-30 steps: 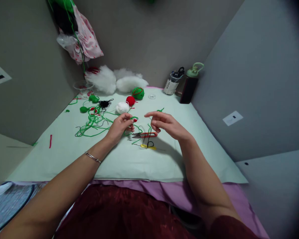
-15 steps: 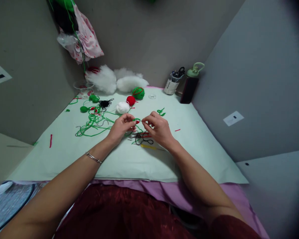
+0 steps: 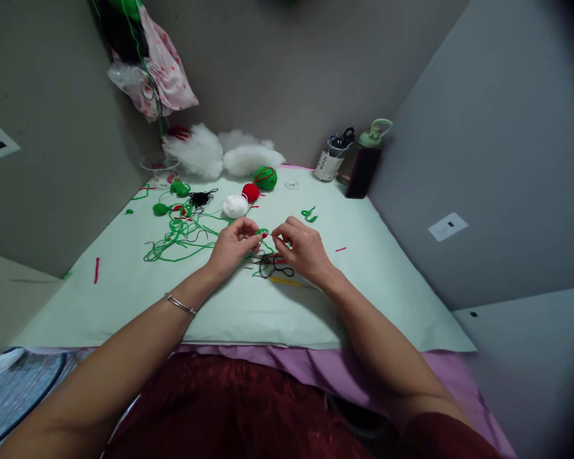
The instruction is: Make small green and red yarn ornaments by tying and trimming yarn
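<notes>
My left hand (image 3: 231, 247) pinches a small red and green yarn piece (image 3: 264, 234) between thumb and fingers, above the middle of the table. Close on its right, my right hand (image 3: 305, 247) has thumb and forefinger pressed together beside the piece; what is in that pinch is too small to make out. Below the hands lie a red-handled tool (image 3: 278, 259), partly hidden, a loop of black yarn (image 3: 287, 272) and a yellow-handled hook (image 3: 284, 281). Green yarn strands (image 3: 172, 252) spread out left of my left hand.
Behind the hands sit white (image 3: 235, 206), red (image 3: 251, 192) and green (image 3: 265, 178) yarn balls. White stuffing (image 3: 198, 153) lies against the back wall. A pen cup (image 3: 329, 164) and a dark bottle (image 3: 364, 169) stand at the back right. Partition walls enclose the table.
The yarn piece has turned slightly and shows less beside my left thumb. My right fingers have shifted a little, still pinched close to it.
</notes>
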Motion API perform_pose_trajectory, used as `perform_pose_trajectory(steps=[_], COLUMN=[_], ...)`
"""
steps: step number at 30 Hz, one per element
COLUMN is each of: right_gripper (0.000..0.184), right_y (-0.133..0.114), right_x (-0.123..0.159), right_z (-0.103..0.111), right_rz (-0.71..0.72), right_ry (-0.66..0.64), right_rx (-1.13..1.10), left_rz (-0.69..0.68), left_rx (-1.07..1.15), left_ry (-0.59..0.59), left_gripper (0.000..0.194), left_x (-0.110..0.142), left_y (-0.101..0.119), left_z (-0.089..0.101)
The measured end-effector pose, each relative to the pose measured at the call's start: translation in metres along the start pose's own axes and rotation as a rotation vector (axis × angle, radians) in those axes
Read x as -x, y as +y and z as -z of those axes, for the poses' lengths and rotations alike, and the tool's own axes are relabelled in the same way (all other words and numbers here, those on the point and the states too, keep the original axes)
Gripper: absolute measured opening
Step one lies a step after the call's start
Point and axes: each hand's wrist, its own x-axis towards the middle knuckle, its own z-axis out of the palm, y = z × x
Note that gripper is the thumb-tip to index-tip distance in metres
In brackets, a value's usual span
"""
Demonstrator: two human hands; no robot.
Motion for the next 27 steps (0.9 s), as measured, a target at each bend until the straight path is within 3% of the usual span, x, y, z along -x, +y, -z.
perform_pose_trajectory(steps=[7, 13, 19, 22, 27], right_gripper=[0.011, 0.008, 0.014, 0.017, 0.026], right_y=[-0.003, -0.006, -0.001, 0.001, 0.003], right_x=[0.001, 0.000, -0.004, -0.004, -0.006], right_z=[-0.011, -0.014, -0.007, -0.005, -0.006], right_rz=[-0.034, -0.070, -0.209, -0.182, -0.157], right_ry=[0.008, 0.047, -0.055, -0.083, 0.030], right_rx=[0.036, -0.065, -0.413, -0.413, -0.317], left_rz=[-0.146, -0.234, -0.171, -0.141, -0.082], left_rx=[-0.238, -0.283, -0.161, -0.077, 0.049], left_ry=[0.078, 0.028, 0.053, 0.028, -0.064], left_gripper=[0.019, 0.013, 0.014, 0.016, 0.019], left_x=[0.006, 0.008, 0.006, 0.004, 0.003], left_y=[-0.001, -0.001, 0.004, 0.003, 0.004], left_z=[-0.003, -0.003, -0.002, -0.002, -0.003])
